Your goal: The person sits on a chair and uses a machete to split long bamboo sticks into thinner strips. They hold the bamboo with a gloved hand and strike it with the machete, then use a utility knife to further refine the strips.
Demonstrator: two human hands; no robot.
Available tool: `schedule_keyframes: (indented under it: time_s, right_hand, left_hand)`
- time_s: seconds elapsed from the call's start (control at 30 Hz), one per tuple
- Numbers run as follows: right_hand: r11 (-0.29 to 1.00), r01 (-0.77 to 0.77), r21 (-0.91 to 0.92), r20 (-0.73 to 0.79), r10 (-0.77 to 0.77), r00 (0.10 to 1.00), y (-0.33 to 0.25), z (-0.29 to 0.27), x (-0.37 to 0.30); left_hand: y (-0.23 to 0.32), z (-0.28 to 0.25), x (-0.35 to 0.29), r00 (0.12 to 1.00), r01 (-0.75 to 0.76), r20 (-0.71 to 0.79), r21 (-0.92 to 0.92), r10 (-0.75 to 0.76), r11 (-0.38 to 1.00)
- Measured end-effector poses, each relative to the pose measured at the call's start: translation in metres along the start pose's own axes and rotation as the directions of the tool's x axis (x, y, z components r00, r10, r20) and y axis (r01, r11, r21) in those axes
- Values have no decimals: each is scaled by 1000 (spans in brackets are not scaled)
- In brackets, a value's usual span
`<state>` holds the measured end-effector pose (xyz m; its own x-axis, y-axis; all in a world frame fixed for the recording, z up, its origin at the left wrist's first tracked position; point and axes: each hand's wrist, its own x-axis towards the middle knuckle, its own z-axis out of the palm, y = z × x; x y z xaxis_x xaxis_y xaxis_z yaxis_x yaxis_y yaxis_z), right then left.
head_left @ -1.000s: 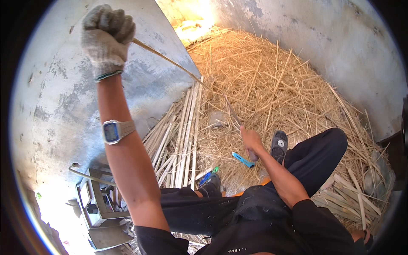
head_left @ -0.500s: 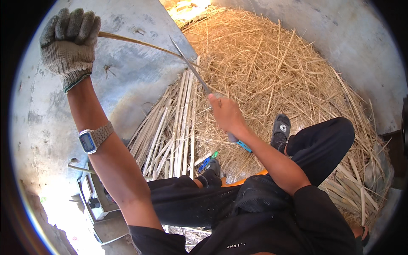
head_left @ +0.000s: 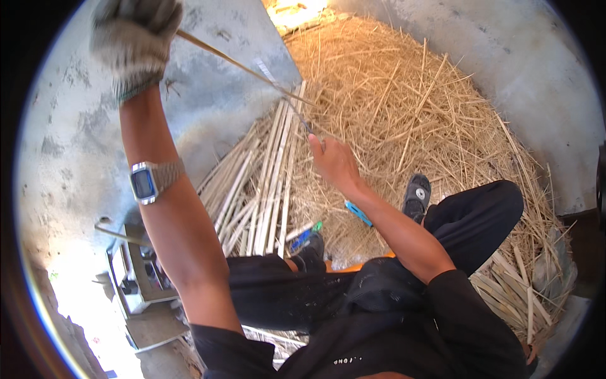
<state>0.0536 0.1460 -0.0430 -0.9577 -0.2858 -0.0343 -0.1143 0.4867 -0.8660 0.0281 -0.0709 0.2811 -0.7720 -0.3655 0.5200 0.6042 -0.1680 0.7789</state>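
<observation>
In a grey knitted glove, my left hand [head_left: 136, 41] is raised at the upper left, closed on one end of a thin bamboo strip [head_left: 237, 65]. The strip slants down to the right from the fist, its free end over the shavings. My bare right hand [head_left: 336, 163] grips a knife near the middle of the view; its handle is mostly hidden in the fist. The knife blade [head_left: 299, 114] points up and left and crosses the strip near its free end. Motion blurs the blade's tip and my glove.
A deep heap of pale shavings [head_left: 379, 95] fills the floor ahead. Long split strips [head_left: 268, 183] lie left of it, with more strips [head_left: 508, 290] at the lower right. A blue object [head_left: 358, 213] lies below my right wrist. Grey walls [head_left: 505, 63] stand around; a small shelf [head_left: 148, 278] is at left.
My left hand has moved up and to the right with the strip, which now slants more steeply. My right hand and the knife have shifted only slightly.
</observation>
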Motion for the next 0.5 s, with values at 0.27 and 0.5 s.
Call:
schedule_keyframes:
  time_s: [0.27, 0.5]
  right_hand:
    - [984, -125, 126, 125, 109, 986, 4, -8, 14]
    - [293, -712, 638, 720, 101, 687, -15, -56, 16]
  left_hand:
    - [-10, 29, -25, 961, -239, -116, 118, 253, 964]
    - [-50, 23, -39, 922, -239, -284, 120, 264, 964]
